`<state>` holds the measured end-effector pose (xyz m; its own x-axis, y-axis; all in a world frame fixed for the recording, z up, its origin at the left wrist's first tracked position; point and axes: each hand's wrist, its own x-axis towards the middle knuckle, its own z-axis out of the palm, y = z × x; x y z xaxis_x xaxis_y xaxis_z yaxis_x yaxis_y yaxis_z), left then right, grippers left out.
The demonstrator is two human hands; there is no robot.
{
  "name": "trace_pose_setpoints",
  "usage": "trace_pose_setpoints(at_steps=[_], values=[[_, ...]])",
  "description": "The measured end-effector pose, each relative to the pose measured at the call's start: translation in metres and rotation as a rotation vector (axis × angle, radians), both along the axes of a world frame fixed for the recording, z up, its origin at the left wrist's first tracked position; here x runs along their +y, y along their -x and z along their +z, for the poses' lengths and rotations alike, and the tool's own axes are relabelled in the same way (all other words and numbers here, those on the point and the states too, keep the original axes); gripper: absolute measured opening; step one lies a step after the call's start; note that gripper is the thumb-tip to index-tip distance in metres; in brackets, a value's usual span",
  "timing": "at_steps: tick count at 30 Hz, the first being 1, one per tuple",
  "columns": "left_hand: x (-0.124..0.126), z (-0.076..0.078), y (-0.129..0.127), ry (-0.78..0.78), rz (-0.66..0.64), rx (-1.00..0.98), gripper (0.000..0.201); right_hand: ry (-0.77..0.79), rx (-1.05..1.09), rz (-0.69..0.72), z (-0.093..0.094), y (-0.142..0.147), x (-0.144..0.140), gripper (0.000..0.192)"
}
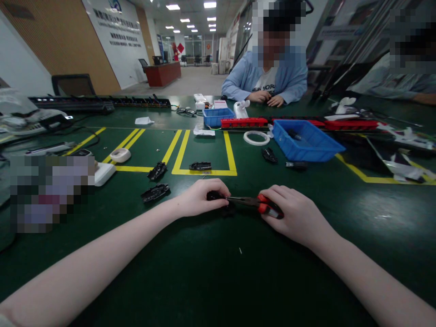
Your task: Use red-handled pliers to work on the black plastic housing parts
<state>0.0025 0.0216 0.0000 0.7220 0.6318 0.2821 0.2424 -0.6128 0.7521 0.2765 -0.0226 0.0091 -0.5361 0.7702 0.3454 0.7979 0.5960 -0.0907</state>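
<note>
My left hand (200, 197) is closed over a small black plastic part (215, 196) on the green table (218, 272). My right hand (293, 213) grips red-handled pliers (264, 205) whose thin jaws point left and meet the black part between the two hands. Most of the part is hidden under my left fingers. Three similar black parts (155, 192) (157, 171) (200, 166) lie just beyond, near yellow tape lines.
A blue bin (306, 141) stands at the right, a smaller blue bin (218, 116) and red strips (244, 122) behind. Tape rolls (256, 137) (120, 155) lie on the table. A person (269, 79) in a blue jacket sits opposite; another person's sleeve (395, 84) shows at far right.
</note>
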Motion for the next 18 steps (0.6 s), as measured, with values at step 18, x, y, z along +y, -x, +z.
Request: trace_pose_setpoints(at_steps=[18], values=[[-0.0045,0.0059,0.0053,-0.072,-0.056,0.152,0.042,0.021,0.114,-0.120,-0.0071,-0.0023,0.0005,0.026]])
